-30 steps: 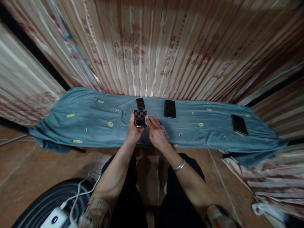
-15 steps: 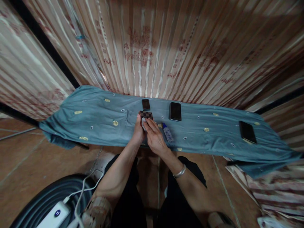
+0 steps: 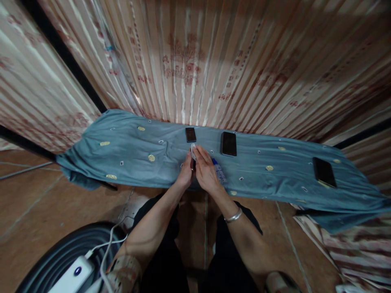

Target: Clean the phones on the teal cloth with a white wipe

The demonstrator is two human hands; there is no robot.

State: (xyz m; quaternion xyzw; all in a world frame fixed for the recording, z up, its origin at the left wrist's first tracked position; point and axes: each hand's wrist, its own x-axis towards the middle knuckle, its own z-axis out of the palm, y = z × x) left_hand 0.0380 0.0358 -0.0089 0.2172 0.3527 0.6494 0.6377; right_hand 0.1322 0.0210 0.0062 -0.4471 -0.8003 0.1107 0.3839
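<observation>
Over the front middle of the blue cloth, my left hand (image 3: 185, 175) grips a slim dark phone (image 3: 193, 164), which stands turned on edge. Its checkered back is hidden from this angle. Closed around a white wipe (image 3: 193, 149), my right hand (image 3: 207, 173) presses against the phone's right side. Just right of that hand lies a small clear bottle (image 3: 220, 173) with a blue cap, partly covered by the hand. A small dark phone (image 3: 190, 134) rests beyond my fingers, and a bigger black phone (image 3: 229, 143) is to its right.
The patterned blue cloth (image 3: 159, 171) covers a long narrow bench. Another black phone (image 3: 324, 171) lies toward its right end. Pleated curtains (image 3: 183, 61) hang behind. At lower left, a white power bank (image 3: 73, 276) with a cable (image 3: 105, 252) sits by a black coil (image 3: 51, 252).
The phone in my left hand has turned from showing its checkered back to standing on edge. My right hand with the wipe has moved to its right side. The view has shifted slightly.
</observation>
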